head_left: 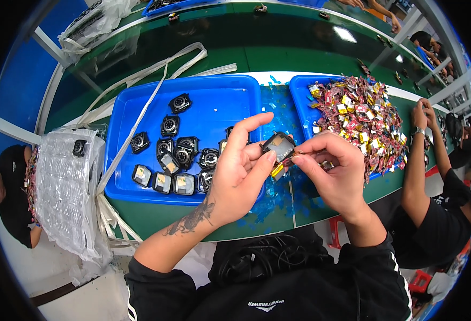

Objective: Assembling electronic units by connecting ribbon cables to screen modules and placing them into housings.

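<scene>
Two pinches: L fingers [266, 161] on blk case [281, 144], R fingers [308, 165] on yellow-red pt [277, 170], long axis down-left

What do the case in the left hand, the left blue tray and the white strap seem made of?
Case: dark rim, probably plastic, though painted metal is possible; its greyish, see-through pane could be glass or clear plastic.
Tray: likely moulded plastic, given its even blue, slight sheen and rounded corners.
Strap: probably plastic banding, flat and bent; any weave is unclear.

Smooth, glossy black plastic casing [279, 144]
</scene>
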`<state>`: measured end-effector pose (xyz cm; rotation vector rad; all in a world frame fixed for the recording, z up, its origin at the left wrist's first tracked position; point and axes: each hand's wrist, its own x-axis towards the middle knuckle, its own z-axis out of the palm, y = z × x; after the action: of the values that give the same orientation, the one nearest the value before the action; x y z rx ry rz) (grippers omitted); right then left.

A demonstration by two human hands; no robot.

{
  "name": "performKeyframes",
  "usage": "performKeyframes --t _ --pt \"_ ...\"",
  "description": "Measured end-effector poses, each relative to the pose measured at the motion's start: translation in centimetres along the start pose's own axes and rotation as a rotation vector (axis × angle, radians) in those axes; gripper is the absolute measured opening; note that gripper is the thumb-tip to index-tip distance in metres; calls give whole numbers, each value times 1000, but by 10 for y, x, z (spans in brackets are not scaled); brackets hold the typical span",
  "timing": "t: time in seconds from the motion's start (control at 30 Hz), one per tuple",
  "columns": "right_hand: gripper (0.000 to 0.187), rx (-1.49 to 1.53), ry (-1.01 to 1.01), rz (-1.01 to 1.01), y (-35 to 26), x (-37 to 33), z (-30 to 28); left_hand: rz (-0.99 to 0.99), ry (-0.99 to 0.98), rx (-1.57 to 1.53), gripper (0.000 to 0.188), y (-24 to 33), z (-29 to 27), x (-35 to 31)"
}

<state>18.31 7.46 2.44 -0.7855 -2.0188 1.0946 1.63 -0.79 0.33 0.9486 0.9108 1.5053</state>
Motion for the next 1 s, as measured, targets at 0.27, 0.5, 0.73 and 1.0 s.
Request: performKeyframes --t 0.27,0.5,0.73,1.0 --pt "9 97 111 -9 0 -1 8 20 -16 -38 55 -5 2 3" --pt "8 12 35 -2 3 0 6 -4 20 -47 54 -5 0 2" --pt "12 -145 153 -173 0 0 12 -35 -9 -35 54 -2 2 2" --pt "24 -13 163 -56 4 -5 16 -45 1 -83 59 -2 4 -3"
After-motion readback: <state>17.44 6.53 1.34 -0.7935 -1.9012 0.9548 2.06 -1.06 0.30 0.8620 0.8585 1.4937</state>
